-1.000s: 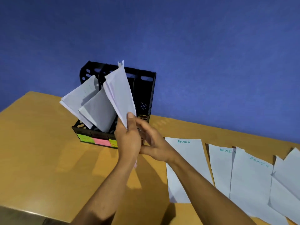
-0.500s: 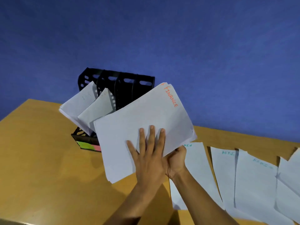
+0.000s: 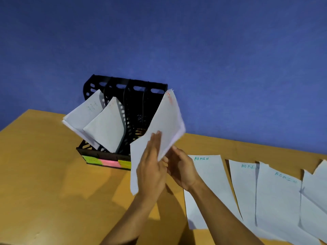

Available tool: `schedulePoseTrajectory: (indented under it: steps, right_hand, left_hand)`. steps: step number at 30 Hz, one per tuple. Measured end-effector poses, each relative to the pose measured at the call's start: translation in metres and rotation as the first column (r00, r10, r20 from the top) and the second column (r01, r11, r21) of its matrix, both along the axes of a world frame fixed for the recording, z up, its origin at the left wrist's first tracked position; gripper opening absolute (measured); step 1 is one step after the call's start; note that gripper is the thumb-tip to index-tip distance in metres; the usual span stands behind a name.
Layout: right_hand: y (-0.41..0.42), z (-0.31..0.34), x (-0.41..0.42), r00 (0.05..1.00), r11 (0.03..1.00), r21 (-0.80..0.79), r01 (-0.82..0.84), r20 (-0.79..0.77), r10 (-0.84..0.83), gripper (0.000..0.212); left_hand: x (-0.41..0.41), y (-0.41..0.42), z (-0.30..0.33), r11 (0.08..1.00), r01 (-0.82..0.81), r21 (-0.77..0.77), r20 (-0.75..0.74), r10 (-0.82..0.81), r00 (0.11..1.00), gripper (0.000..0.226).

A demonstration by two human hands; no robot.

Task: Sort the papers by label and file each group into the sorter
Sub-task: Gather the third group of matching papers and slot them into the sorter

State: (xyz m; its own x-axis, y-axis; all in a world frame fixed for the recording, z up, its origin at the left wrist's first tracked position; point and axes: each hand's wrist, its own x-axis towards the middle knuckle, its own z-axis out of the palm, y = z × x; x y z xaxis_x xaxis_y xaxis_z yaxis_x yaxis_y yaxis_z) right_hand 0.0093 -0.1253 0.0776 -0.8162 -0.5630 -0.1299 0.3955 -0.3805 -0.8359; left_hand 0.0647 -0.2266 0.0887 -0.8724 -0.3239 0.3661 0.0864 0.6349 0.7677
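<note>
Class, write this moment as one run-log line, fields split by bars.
left hand: flat against paper stack | right hand: gripping stack's edge | sorter: two slots filled | ADMIN sheets: on table

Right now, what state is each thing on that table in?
Sorter: upright, two left slots filled, right slots empty.
Filed papers: leaning left in their slots.
Held stack: off the table, tilted, between both hands.
Left hand: flat against the stack.
Right hand: holds the stack from behind.
Admin sheets: flat on the table, unfiled.
</note>
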Motion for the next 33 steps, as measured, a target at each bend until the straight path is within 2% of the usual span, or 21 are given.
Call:
schedulePoseTrajectory:
  steps: [2,4,6,8,11,14,16,19,22,24,27,33]
  right_hand:
    - [-0.006,-0.006,-0.005,0.987,0.970,0.241,-0.027,-0.149,0.064,0.044]
    - [-0.010,-0.019,-0.008,0.953,0.891,0.453,0.024,-0.281,0.117,0.042]
    - [-0.013,-0.033,-0.010,0.917,0.779,0.622,0.080,-0.353,0.188,0.043]
    - [-0.017,-0.047,-0.012,0.857,0.630,0.768,0.115,-0.398,0.329,0.052]
    - [-0.027,-0.061,-0.014,0.742,0.401,0.897,0.186,-0.395,0.542,0.062]
    - [-0.035,-0.069,-0.014,0.684,0.258,0.931,0.260,-0.366,0.631,0.068]
    - [-0.037,-0.071,-0.012,0.640,0.226,0.917,0.328,-0.392,0.661,0.071]
    - [-0.034,-0.073,-0.009,0.574,0.230,0.887,0.401,-0.439,0.692,0.075]
    - [-0.032,-0.074,-0.010,0.556,0.218,0.886,0.409,-0.431,0.711,0.079]
    - [-0.033,-0.073,-0.010,0.563,0.217,0.891,0.399,-0.425,0.709,0.080]
    - [-0.033,-0.074,-0.009,0.565,0.226,0.889,0.398,-0.432,0.703,0.079]
    - [-0.035,-0.076,-0.008,0.563,0.211,0.886,0.414,-0.431,0.705,0.076]
  left_hand:
    - [-0.007,-0.016,0.003,0.991,-0.010,0.135,-0.013,0.012,1.000,0.074]
    - [-0.014,-0.031,0.007,0.979,-0.061,0.195,-0.061,0.074,0.995,0.047]
    - [-0.015,-0.044,0.014,0.957,-0.115,0.265,-0.115,0.150,0.982,0.040]
    - [-0.014,-0.057,0.021,0.936,-0.141,0.324,-0.161,0.201,0.966,0.029]
    - [-0.018,-0.075,0.027,0.897,-0.153,0.416,-0.181,0.246,0.952,0.038]
    - [-0.030,-0.088,0.029,0.838,-0.153,0.524,-0.118,0.249,0.961,0.043]
    - [-0.042,-0.095,0.029,0.807,-0.143,0.574,-0.095,0.239,0.966,0.038]
    - [-0.063,-0.102,0.022,0.751,-0.149,0.643,-0.062,0.245,0.967,0.029]
    - [-0.085,-0.106,0.013,0.712,-0.191,0.676,-0.032,0.287,0.957,0.037]
    - [-0.099,-0.109,0.007,0.722,-0.191,0.665,-0.037,0.286,0.958,0.040]
    - [-0.115,-0.108,-0.003,0.745,-0.174,0.644,-0.040,0.259,0.965,0.029]
    - [-0.119,-0.105,-0.034,0.853,-0.180,0.490,0.035,0.187,0.982,0.052]
